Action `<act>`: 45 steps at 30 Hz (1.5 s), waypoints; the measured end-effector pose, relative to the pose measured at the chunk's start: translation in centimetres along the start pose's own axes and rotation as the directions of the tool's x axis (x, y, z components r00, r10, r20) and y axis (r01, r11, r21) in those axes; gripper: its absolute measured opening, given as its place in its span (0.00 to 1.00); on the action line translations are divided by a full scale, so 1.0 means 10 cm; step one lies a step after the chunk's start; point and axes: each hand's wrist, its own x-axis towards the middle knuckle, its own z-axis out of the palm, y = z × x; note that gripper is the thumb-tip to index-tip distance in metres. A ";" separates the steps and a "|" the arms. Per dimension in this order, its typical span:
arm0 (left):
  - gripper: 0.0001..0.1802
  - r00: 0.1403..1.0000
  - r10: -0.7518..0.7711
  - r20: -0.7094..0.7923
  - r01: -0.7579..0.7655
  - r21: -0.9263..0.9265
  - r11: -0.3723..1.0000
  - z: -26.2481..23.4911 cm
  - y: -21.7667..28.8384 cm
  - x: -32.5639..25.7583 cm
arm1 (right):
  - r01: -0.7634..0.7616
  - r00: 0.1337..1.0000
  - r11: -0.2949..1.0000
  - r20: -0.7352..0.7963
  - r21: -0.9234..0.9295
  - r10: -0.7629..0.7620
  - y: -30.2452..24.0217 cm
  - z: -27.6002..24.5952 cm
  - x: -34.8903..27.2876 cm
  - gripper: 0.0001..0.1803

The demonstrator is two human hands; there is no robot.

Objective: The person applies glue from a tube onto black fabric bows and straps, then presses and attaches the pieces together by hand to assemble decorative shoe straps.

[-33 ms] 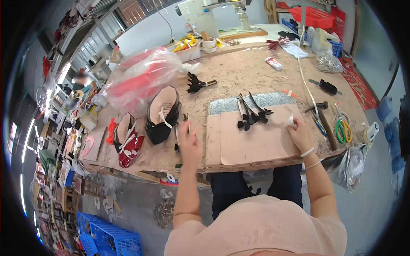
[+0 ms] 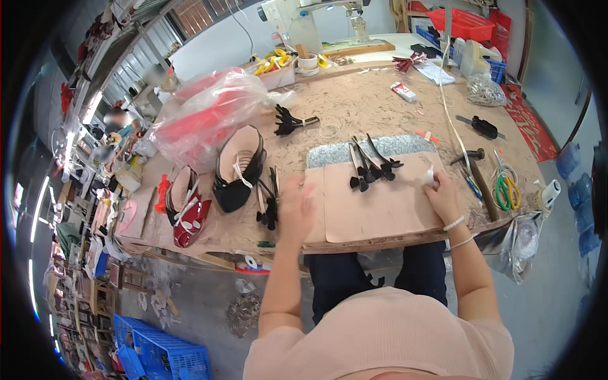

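Note:
My right hand point(image 2: 444, 200) is closed around a small white bottle with a pointed tip point(image 2: 429, 176), over the right side of a tan sheet point(image 2: 373, 218). Several black straps with bow-like ends point(image 2: 375, 170) lie fanned out across that sheet and the grey speckled strip point(image 2: 326, 154) behind it. Smeared by motion, my left hand point(image 2: 297, 208) hovers at the sheet's left edge, so its fingers cannot be made out. Just left of it, more black bow-ended straps point(image 2: 271, 206) lie on the bench. Beyond them sit tied stacks of black shoe uppers point(image 2: 235, 195) and red shoe uppers point(image 2: 192, 223).
A hammer point(image 2: 482, 187), green and yellow-handled scissors point(image 2: 506, 193) and a black-handled tool point(image 2: 485, 127) lie at the right. Behind stand a bundle of black straps point(image 2: 292, 121), a plastic-wrapped red bag point(image 2: 209, 117) and a sewing machine point(image 2: 358, 25). A blue crate point(image 2: 161, 348) is on the floor.
My left hand has moved right, away from the black straps at the left, toward the tan sheet. Those straps now show more fully. My right hand still holds the bottle in nearly the same place.

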 end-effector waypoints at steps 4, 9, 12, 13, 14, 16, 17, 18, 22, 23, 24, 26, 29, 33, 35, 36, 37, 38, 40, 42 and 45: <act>0.16 0.974 0.069 0.214 -0.064 -0.030 0.997 0.69 0.38 0.21 | 0.008 1.000 0.973 0.001 0.229 -0.009 0.02 -0.05 -0.07 0.21; 0.11 0.974 -0.166 0.152 0.185 -0.120 0.975 0.79 0.11 0.28 | 0.333 0.884 0.912 -0.257 -0.238 -0.390 -0.13 -0.16 -0.37 0.20; 0.09 0.893 -0.398 0.211 0.449 -0.481 0.753 0.33 0.36 0.48 | 0.505 0.826 0.845 -0.186 -0.176 -0.533 -0.36 -0.04 -0.52 0.19; 0.09 0.889 -0.400 0.223 0.457 -0.478 0.750 0.24 0.43 0.49 | 0.576 0.809 0.817 -0.114 -0.044 -0.577 -0.48 0.03 -0.61 0.18; 0.09 0.851 -0.343 0.397 0.524 -0.603 0.602 0.14 0.50 0.51 | 0.522 0.853 0.846 -0.083 0.107 -0.515 -0.67 0.10 -0.65 0.16; 0.11 0.725 -0.193 0.661 0.674 -0.622 0.399 0.14 0.61 0.51 | 0.291 0.945 0.841 0.000 0.456 -0.327 -0.96 0.30 -0.62 0.11; 0.13 0.727 -0.192 0.659 0.667 -0.612 0.425 0.19 0.63 0.43 | 0.114 0.975 0.761 0.075 0.639 -0.208 -1.00 0.43 -0.58 0.08; 0.13 0.743 -0.201 0.638 0.650 -0.616 0.445 0.22 0.67 0.37 | 0.111 0.978 0.759 0.064 0.642 -0.196 -0.96 0.48 -0.54 0.08; 0.12 0.697 -0.432 0.573 0.613 -0.788 -0.057 0.36 0.76 0.08 | -0.281 0.932 0.599 0.363 0.750 -0.016 -0.85 0.65 -0.49 0.06; 0.12 0.697 -0.427 0.576 0.614 -0.787 -0.060 0.41 0.77 -0.03 | -0.289 0.942 0.554 0.335 0.781 0.019 -0.83 0.66 -0.52 0.05; 0.11 0.742 -0.427 0.516 0.605 -0.791 0.095 0.48 0.77 -0.13 | -0.298 0.940 0.549 0.341 0.781 0.026 -0.83 0.67 -0.52 0.05; 0.07 0.775 -0.479 0.413 0.551 -0.812 0.191 0.55 0.88 -0.22 | -0.265 0.948 0.586 0.317 0.765 0.015 -0.80 0.69 -0.58 0.05; 0.07 0.716 -0.434 0.546 0.618 -0.786 0.031 0.60 0.76 -0.25 | -0.261 0.952 0.593 0.304 0.762 0.029 -0.83 0.64 -0.61 0.04; 0.04 0.666 -0.383 0.641 0.578 -0.767 -0.279 0.58 0.78 -0.26 | -0.507 0.862 0.134 0.505 0.852 0.048 -0.78 0.65 -0.66 0.02; 0.04 0.648 -0.428 0.630 0.582 -0.772 -0.256 0.58 0.87 -0.25 | -0.469 0.883 0.184 0.463 0.864 0.076 -0.73 0.68 -0.65 0.02; 0.05 0.626 -0.475 0.619 0.591 -0.774 -0.229 0.60 0.91 -0.25 | -0.467 0.884 0.187 0.462 0.864 0.074 -0.72 0.67 -0.63 0.02; 0.05 0.626 -0.480 0.614 0.586 -0.777 -0.229 0.62 0.92 -0.27 | -0.398 0.912 0.385 0.403 0.833 0.070 -0.72 0.65 -0.64 0.03; 0.06 0.676 -0.463 0.573 0.613 -0.786 -0.077 0.65 0.92 -0.30 | -0.311 0.937 0.565 0.345 0.764 0.050 -0.72 0.65 -0.65 0.03; 0.07 0.688 -0.478 0.546 0.661 -0.744 0.102 0.58 0.97 -0.24 | -0.293 0.936 0.610 0.350 0.736 0.028 -0.75 0.63 -0.65 0.04; 0.07 0.689 -0.490 0.534 0.641 -0.764 0.070 0.61 0.99 -0.24 | -0.271 0.935 0.655 0.354 0.705 0.005 -0.75 0.62 -0.65 0.04; 0.07 0.695 -0.503 0.514 0.565 -0.823 -0.060 0.69 0.97 -0.29 | -0.421 0.901 0.336 0.430 0.843 0.052 -0.79 0.67 -0.69 0.05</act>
